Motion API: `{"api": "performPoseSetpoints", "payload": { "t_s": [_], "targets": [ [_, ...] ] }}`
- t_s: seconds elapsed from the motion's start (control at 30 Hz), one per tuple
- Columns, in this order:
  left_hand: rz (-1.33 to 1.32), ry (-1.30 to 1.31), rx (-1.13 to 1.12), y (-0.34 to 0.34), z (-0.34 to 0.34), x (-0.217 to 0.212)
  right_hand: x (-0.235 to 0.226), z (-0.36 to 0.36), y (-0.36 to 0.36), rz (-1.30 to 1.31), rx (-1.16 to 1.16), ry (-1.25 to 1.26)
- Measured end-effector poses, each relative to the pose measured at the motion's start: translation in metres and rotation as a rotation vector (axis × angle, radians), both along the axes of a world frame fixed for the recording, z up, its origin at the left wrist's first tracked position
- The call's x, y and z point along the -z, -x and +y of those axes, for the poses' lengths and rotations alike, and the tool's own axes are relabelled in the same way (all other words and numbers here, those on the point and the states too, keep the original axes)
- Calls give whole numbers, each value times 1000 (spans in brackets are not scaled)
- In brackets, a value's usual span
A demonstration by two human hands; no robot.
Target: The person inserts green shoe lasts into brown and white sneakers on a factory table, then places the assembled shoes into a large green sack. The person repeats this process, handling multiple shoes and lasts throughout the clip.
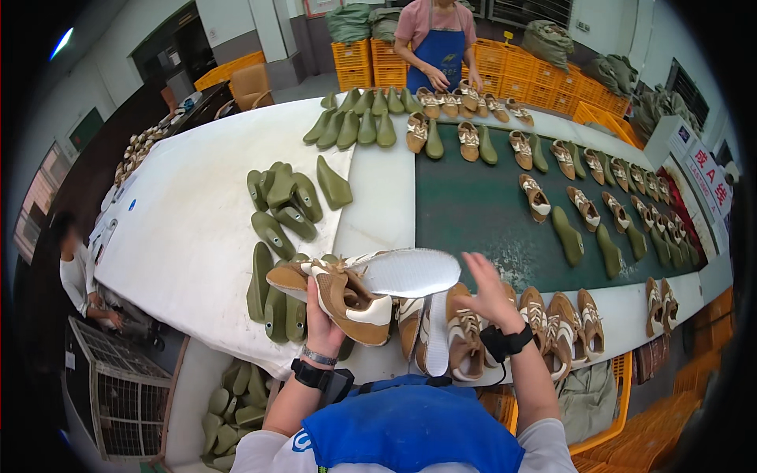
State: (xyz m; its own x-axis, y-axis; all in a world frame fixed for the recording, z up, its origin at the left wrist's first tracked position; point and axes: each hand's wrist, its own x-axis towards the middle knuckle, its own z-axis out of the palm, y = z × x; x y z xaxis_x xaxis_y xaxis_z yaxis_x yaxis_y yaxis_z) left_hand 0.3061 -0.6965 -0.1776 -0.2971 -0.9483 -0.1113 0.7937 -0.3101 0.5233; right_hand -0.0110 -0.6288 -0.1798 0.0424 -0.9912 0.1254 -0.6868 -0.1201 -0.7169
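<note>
My left hand (pixel 322 327) is closed around a tan and white lace-up sneaker (pixel 351 303), its opening facing up. A second tan shoe (pixel 289 277) lies close against it; I cannot tell whether the same hand grips that one too. Beyond the sneaker, a long silver-grey sole-shaped surface (pixel 414 273) reaches to the right, and what it joins is partly hidden. My right hand (pixel 487 292) is open, fingers stretched, just off the right end of that surface. Below it stand several tan sneakers (pixel 467 339), with another grey sole-shaped surface (pixel 434 335) among them.
Green shoe lasts (pixel 285 189) lie on the white cloth (pixel 189 213) to the left. On the green conveyor belt (pixel 473 225), sneakers and lasts stand in rows. Across the table a person in a blue apron (pixel 438 59) handles shoes. Lasts (pixel 236 402) fill a container at lower left.
</note>
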Motion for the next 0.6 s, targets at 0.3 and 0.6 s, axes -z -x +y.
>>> {"api": "performPoseSetpoints", "payload": {
  "t_s": [0.3,0.6],
  "targets": [
    [-341,-3,223,15,-14,-6,-17,-8,-54,-459,-63,185],
    [-86,-63,423,23,-44,5,-35,2,-38,-819,408,39]
  ]
}}
